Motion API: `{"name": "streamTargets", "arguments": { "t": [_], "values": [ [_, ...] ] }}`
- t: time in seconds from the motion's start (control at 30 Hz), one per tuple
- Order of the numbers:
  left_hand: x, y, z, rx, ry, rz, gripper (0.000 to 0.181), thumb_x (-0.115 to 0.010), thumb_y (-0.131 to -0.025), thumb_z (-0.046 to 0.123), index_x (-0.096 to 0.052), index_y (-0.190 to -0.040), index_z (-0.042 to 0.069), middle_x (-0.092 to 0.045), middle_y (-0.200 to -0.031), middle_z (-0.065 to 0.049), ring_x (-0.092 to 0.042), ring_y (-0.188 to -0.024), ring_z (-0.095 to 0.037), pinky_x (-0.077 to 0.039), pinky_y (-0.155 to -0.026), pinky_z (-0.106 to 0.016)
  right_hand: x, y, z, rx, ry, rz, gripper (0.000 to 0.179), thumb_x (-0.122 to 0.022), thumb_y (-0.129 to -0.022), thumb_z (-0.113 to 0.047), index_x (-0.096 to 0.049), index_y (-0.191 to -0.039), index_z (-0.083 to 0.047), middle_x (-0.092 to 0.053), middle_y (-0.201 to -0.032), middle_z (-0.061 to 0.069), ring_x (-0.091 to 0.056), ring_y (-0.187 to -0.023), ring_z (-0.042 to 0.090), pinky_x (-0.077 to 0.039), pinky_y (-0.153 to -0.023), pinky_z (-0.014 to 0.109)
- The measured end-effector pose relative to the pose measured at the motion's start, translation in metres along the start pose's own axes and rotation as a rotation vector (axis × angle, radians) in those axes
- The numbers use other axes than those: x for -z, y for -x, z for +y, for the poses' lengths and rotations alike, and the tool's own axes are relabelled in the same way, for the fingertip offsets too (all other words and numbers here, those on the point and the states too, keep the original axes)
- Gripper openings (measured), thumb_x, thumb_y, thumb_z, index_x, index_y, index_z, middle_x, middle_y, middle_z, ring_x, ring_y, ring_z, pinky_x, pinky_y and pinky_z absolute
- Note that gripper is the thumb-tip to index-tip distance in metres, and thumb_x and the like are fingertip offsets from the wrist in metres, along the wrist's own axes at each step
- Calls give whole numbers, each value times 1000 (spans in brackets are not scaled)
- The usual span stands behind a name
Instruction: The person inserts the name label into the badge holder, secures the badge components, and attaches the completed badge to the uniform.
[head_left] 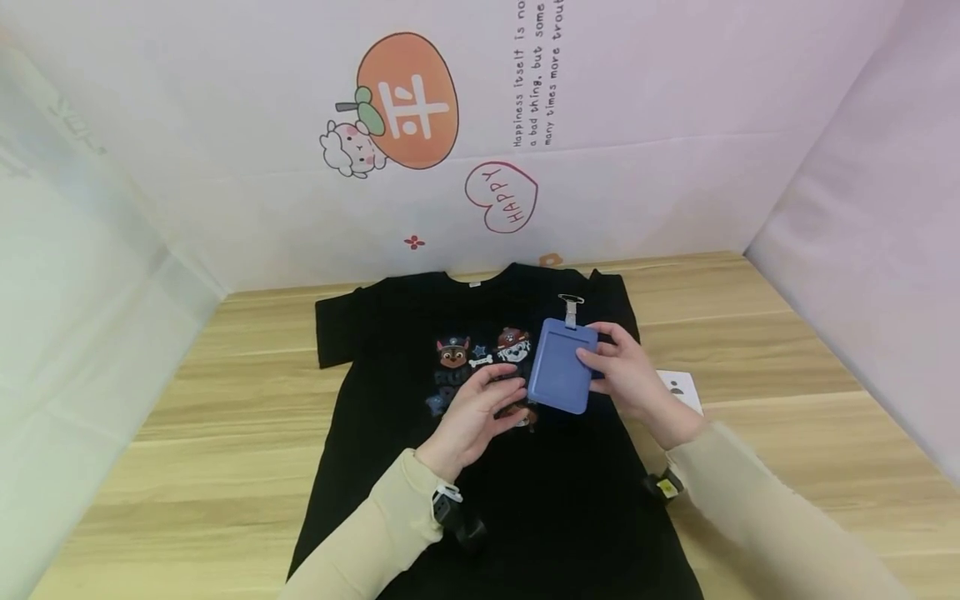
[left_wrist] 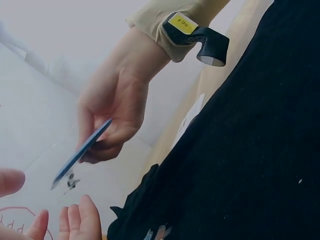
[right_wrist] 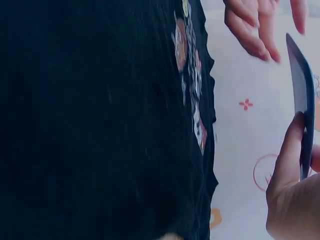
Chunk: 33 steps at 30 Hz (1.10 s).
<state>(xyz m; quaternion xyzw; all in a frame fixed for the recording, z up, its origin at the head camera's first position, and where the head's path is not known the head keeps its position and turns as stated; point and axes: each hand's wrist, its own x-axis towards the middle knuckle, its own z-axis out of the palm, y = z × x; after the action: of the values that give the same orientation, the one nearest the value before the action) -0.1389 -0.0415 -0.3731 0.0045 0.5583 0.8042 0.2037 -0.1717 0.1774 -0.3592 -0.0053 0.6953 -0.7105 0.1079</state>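
Note:
My right hand (head_left: 628, 371) grips a blue badge holder (head_left: 561, 367) by its right edge, thumb on the front and fingers behind. At the top of the holder is a strap clip with a metal safety pin (head_left: 571, 299). Just left of the holder my left hand (head_left: 480, 412) is held with its fingers extended, fingertips close to the holder's left edge. In the left wrist view the holder (left_wrist: 82, 152) appears edge-on, apart from the left fingers. Below both hands a black T-shirt (head_left: 480, 500) with cartoon dog prints lies spread out, collar at the far side.
A white card (head_left: 682, 390) lies partly hidden behind the right forearm, beside the shirt. The wooden table (head_left: 247, 400) ends at a white printed backdrop (head_left: 262, 125). White cloth sides (head_left: 885, 208) rise at left and right.

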Motion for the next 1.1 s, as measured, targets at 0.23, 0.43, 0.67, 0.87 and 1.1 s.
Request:
{"name": "streamTargets", "arguments": {
  "t": [0.23, 0.43, 0.67, 0.87, 1.1],
  "values": [
    [-1, 0, -3, -23, -19, -2, 42, -51, -95, 11, -39, -133, 1, -62, -107, -4, -60, -93, -11, -51, -86, -32, -20, -1, -1, 6, -22, 24, 41, -47, -98, -4, -27, -133, -5, -58, -96, -1, -60, -78, 7, -55, -67, 27],
    [-1, 0, -4, -20, -29, 30, 41, -50, -97, 10, -37, -134, 0, -54, -125, -19, -58, -95, -14, -51, -84, -29, -27, -3, 0, 1, -29, 41, 39, -47, -97, -4, -27, -130, -6, -59, -93, -2, -60, -76, 8, -54, -66, 26],
    [1, 0, -6, -31, -48, 62, 39, -49, -97, 6, -37, -135, 0, -50, -131, -22, -59, -99, -18, -52, -86, -31, -30, -4, 3, 0, -13, 34, 39, -47, -97, -3, -26, -129, -6, -59, -88, -3, -58, -73, 7, -53, -62, 24],
    [6, -1, -8, -42, -83, 66, 42, -47, -96, 2, -37, -137, -1, -49, -133, -24, -59, -108, -23, -52, -90, -37, -32, -4, 5, -3, -2, 11, 37, -46, -97, -3, -26, -127, -8, -59, -90, -2, -58, -72, 7, -52, -61, 22],
    [11, 0, -9, -33, -98, 68, 43, -45, -95, -2, -40, -138, -2, -46, -137, -24, -56, -113, -28, -50, -93, -40, -22, -3, 7, 12, 17, -11, 47, -48, -98, -8, -20, -134, -5, -56, -94, 1, -61, -80, 8, -57, -71, 28]
  ]
}}
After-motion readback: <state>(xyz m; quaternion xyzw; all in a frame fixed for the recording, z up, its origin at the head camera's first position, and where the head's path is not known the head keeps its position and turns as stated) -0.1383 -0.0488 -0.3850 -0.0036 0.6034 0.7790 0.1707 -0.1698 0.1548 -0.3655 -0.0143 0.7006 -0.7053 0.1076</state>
